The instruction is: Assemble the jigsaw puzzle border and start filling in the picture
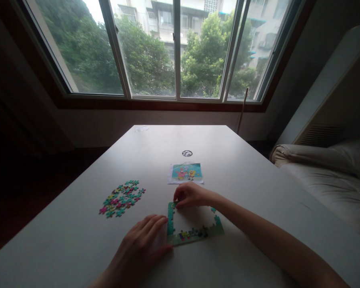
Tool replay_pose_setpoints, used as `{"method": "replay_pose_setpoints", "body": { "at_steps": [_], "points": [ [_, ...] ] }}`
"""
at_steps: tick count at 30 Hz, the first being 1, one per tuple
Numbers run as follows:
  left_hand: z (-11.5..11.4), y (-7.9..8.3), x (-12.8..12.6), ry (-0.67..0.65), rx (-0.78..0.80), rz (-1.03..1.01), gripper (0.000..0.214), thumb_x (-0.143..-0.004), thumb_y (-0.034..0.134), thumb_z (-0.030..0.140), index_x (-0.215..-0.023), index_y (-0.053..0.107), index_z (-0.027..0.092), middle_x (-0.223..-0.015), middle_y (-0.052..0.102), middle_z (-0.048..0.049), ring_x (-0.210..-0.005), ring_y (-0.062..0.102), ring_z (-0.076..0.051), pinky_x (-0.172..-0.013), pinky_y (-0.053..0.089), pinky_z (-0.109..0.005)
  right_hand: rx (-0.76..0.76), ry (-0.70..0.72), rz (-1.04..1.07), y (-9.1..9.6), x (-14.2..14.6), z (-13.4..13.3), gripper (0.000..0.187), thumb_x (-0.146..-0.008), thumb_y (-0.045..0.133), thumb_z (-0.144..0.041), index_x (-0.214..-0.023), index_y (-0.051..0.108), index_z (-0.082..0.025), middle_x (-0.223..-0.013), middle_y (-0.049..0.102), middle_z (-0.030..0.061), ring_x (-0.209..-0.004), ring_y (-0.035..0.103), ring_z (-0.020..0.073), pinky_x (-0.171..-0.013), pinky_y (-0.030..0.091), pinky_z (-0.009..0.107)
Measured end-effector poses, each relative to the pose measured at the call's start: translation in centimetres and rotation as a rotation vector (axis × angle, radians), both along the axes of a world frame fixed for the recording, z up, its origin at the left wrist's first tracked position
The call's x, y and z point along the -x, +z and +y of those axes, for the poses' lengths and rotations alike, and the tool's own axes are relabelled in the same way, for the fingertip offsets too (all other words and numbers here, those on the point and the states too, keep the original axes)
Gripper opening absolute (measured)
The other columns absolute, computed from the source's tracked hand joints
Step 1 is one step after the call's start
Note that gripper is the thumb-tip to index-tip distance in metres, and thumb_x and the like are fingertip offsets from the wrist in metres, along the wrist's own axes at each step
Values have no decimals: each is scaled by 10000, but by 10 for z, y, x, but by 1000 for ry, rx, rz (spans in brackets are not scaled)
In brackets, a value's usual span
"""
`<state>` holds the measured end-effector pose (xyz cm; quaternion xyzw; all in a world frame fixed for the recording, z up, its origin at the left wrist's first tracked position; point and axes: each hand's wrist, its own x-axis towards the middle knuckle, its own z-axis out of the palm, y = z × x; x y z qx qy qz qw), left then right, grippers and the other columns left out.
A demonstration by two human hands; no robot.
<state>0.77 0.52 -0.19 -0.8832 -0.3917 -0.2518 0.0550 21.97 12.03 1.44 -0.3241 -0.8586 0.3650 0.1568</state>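
A partly assembled jigsaw puzzle (198,239) lies on the white table, with green and teal pieces along its borders and a bare white middle. My left hand (145,240) rests beside its left edge, fingers stretched out and fingertips touching that edge. Reaching over the puzzle's top side, my right hand (193,195) has its thumb and finger pinched on a small puzzle piece (174,203) at the upper left corner. The hand partly hides this piece and the top border. Several loose puzzle pieces (120,200), teal, pink and yellow, form a pile to the left.
Just beyond the puzzle is a reference picture (186,172) with cartoon figures. Farther back on the table (243,180) lie a round black-and-white item (187,153) and a clear scrap (141,129). A pale sofa (327,168) stands at the right.
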Motion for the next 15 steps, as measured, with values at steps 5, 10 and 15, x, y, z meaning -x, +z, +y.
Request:
{"method": "replay_pose_setpoints", "body": {
  "at_steps": [5, 10, 15],
  "points": [
    [0, 1, 0, -43, 38, 25, 252, -835, 553, 371, -1027, 579, 211, -1031, 647, -60, -940, 606, -217, -796, 523, -314, -24, 11, -5, 1, -1, 0, 198, -661, 701, -240, -826, 674, -135, -658, 581, -18, -589, 489, 87, -518, 355, 176],
    [2, -1, 1, -85, 19, 22, 244, -837, 558, 342, -1042, 580, 212, -1032, 658, -48, -944, 609, -210, -802, 521, -305, -54, 14, -9, 2, -1, -1, 183, -667, 695, -231, -821, 675, -135, -675, 593, -10, -601, 496, 90, -536, 366, 181],
    [2, 1, 0, -94, 15, 23, 236, -841, 548, 361, -1016, 594, 211, -1025, 661, -55, -924, 617, -205, -791, 523, -292, -80, 15, -30, 2, 0, -2, 185, -674, 692, -233, -836, 677, -144, -682, 591, -11, -620, 504, 96, -549, 373, 182]
  ]
}}
